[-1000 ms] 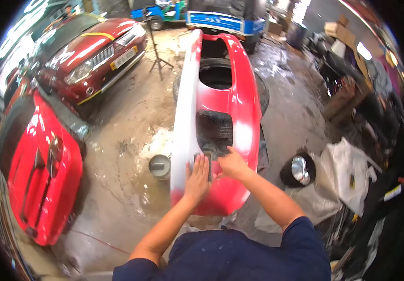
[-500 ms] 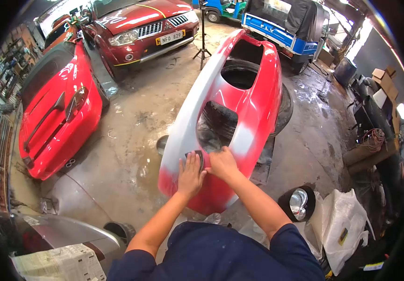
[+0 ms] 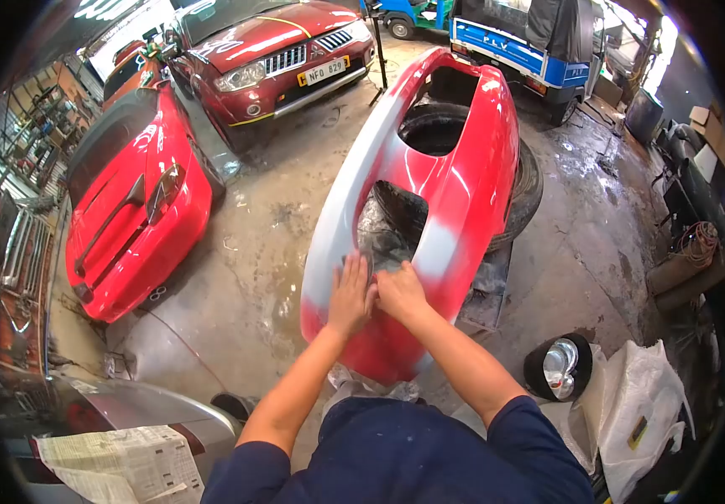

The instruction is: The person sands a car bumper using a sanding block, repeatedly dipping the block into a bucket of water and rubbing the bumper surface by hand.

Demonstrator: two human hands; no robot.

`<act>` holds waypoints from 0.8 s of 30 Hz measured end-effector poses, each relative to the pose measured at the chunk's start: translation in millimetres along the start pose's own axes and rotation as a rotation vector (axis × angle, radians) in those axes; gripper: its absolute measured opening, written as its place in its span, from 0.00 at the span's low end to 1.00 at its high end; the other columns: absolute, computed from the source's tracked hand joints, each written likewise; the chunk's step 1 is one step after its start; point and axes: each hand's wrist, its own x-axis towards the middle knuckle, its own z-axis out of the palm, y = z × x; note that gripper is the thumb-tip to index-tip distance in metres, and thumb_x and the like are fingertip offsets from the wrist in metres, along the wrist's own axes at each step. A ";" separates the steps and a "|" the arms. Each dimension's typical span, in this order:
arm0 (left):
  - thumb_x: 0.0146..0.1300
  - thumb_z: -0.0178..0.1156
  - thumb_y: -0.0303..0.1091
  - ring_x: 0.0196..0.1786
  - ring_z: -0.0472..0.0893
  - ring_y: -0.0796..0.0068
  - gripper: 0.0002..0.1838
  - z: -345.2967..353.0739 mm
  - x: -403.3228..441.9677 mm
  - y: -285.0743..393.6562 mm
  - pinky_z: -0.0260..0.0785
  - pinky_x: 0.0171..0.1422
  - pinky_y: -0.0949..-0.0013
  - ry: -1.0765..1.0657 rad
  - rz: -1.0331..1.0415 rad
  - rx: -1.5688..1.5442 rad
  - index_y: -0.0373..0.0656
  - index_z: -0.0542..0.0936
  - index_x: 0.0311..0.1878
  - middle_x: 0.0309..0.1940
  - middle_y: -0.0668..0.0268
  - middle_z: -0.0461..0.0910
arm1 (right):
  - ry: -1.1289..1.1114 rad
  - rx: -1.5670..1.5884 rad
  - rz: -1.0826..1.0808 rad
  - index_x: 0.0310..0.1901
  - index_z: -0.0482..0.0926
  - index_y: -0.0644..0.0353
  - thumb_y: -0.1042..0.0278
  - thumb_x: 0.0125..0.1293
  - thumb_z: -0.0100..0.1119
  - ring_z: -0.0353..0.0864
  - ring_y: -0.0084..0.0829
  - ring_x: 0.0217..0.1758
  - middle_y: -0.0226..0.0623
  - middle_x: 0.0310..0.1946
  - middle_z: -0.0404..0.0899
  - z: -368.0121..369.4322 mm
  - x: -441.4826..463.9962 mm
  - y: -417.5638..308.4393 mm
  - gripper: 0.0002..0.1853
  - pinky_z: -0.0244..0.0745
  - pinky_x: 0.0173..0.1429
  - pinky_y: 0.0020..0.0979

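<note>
A car bumper cover [image 3: 481,181], glossy red with grey patches, lies lengthwise in front of me with two large openings. My left hand [image 3: 350,296] rests flat on its near left part, fingers extended over the grey area. Under those fingers is a dark sheet that looks like sandpaper [image 3: 370,265], mostly hidden by the hand. My right hand [image 3: 400,290] is closed over the bumper's edge at the lower end of the nearer opening. The thumbs of both hands come close together.
Black tires [image 3: 530,197] sit under the bumper. A second red bumper [image 3: 131,239] stands at left, by a dark red car [image 3: 282,63]. At right lie a headlight [image 3: 561,368] and a white sack [image 3: 643,412]. A newspaper-covered silver panel [image 3: 169,409] is lower left.
My left hand has slid slightly forward along the grey strip, with the dark sheet now more covered. My right hand stays at the opening's edge. The whole view has shifted a little.
</note>
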 end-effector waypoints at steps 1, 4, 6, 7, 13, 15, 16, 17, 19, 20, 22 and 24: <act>0.81 0.51 0.47 0.89 0.51 0.49 0.38 -11.3 27.3 0.6 0.35 0.89 0.38 -0.005 0.006 0.029 0.34 0.56 0.84 0.86 0.46 0.53 | -0.008 0.013 -0.014 0.40 0.84 0.61 0.42 0.52 0.80 0.91 0.44 0.40 0.45 0.32 0.89 -3.2 -0.6 -0.2 0.29 0.69 0.70 0.48; 0.81 0.49 0.51 0.89 0.52 0.51 0.38 -11.8 22.1 -4.3 0.37 0.89 0.37 0.014 0.008 0.118 0.33 0.58 0.83 0.86 0.48 0.54 | -0.043 0.050 -0.042 0.41 0.84 0.62 0.43 0.51 0.81 0.91 0.45 0.40 0.46 0.32 0.89 -15.7 1.1 -2.5 0.29 0.70 0.71 0.48; 0.81 0.48 0.53 0.89 0.53 0.53 0.39 -5.3 6.8 -14.7 0.38 0.89 0.38 0.021 0.010 0.192 0.33 0.60 0.83 0.86 0.49 0.55 | -0.072 0.068 -0.015 0.42 0.85 0.63 0.42 0.50 0.82 0.90 0.45 0.41 0.46 0.33 0.89 -15.6 -0.2 0.4 0.31 0.69 0.71 0.47; 0.81 0.48 0.54 0.89 0.52 0.54 0.39 -5.8 -0.5 -21.3 0.38 0.89 0.38 0.017 0.003 0.232 0.33 0.60 0.83 0.86 0.50 0.55 | -0.054 0.062 -0.015 0.42 0.84 0.63 0.42 0.50 0.82 0.90 0.45 0.41 0.47 0.32 0.89 -18.2 1.2 -0.1 0.31 0.69 0.72 0.47; 0.81 0.49 0.52 0.89 0.50 0.56 0.39 -38.1 131.1 -21.7 0.33 0.90 0.38 0.060 -0.010 0.346 0.35 0.58 0.84 0.87 0.52 0.53 | -0.085 0.080 0.024 0.39 0.85 0.62 0.46 0.48 0.84 0.91 0.43 0.41 0.44 0.32 0.89 -26.2 -1.1 -7.0 0.28 0.67 0.75 0.48; 0.81 0.48 0.52 0.90 0.49 0.56 0.39 -38.8 141.3 -21.0 0.32 0.90 0.38 0.072 -0.002 0.387 0.35 0.58 0.84 0.87 0.52 0.52 | -0.102 0.051 0.017 0.39 0.85 0.62 0.45 0.48 0.84 0.91 0.43 0.42 0.44 0.32 0.89 -24.4 0.2 -3.6 0.29 0.67 0.75 0.47; 0.81 0.48 0.52 0.90 0.49 0.56 0.39 -39.3 124.2 -21.2 0.32 0.90 0.39 0.060 0.001 0.413 0.35 0.58 0.84 0.87 0.52 0.52 | -0.094 0.055 0.008 0.39 0.85 0.61 0.44 0.48 0.84 0.91 0.42 0.42 0.43 0.32 0.88 -25.5 0.4 -3.3 0.29 0.67 0.75 0.47; 0.82 0.48 0.52 0.90 0.49 0.56 0.39 -41.0 103.1 -21.5 0.32 0.90 0.39 0.043 0.007 0.442 0.35 0.58 0.84 0.87 0.52 0.52 | -0.087 0.064 0.002 0.39 0.85 0.61 0.44 0.48 0.84 0.91 0.42 0.41 0.43 0.32 0.88 -24.8 -0.5 -4.9 0.28 0.67 0.76 0.47; 0.82 0.48 0.53 0.89 0.49 0.55 0.38 -35.1 44.7 -28.7 0.33 0.90 0.39 -0.009 -0.027 0.450 0.35 0.58 0.84 0.87 0.52 0.53 | -0.074 0.075 -0.003 0.39 0.85 0.61 0.44 0.48 0.84 0.90 0.41 0.41 0.43 0.31 0.88 -22.0 -1.6 -4.5 0.28 0.66 0.76 0.46; 0.82 0.48 0.53 0.89 0.50 0.55 0.38 -33.2 30.3 -31.5 0.34 0.90 0.40 -0.035 -0.045 0.453 0.35 0.59 0.84 0.87 0.51 0.53 | -0.073 0.076 -0.002 0.39 0.85 0.61 0.45 0.48 0.84 0.90 0.41 0.40 0.43 0.31 0.88 -19.7 -2.2 -4.3 0.28 0.66 0.76 0.46; 0.82 0.48 0.52 0.89 0.51 0.54 0.38 -37.7 52.3 -28.4 0.35 0.89 0.40 0.035 -0.017 0.426 0.35 0.59 0.84 0.86 0.51 0.54 | -0.052 0.090 0.014 0.39 0.85 0.61 0.46 0.49 0.83 0.90 0.41 0.40 0.43 0.30 0.88 -16.8 -3.0 -5.7 0.27 0.66 0.76 0.45; 0.82 0.48 0.51 0.88 0.54 0.53 0.38 -33.7 104.5 -26.9 0.38 0.89 0.40 0.111 -0.003 0.479 0.34 0.59 0.83 0.86 0.49 0.56 | -0.020 0.103 0.027 0.39 0.85 0.61 0.47 0.50 0.83 0.91 0.40 0.40 0.43 0.30 0.87 -17.5 -5.4 -4.4 0.26 0.66 0.75 0.44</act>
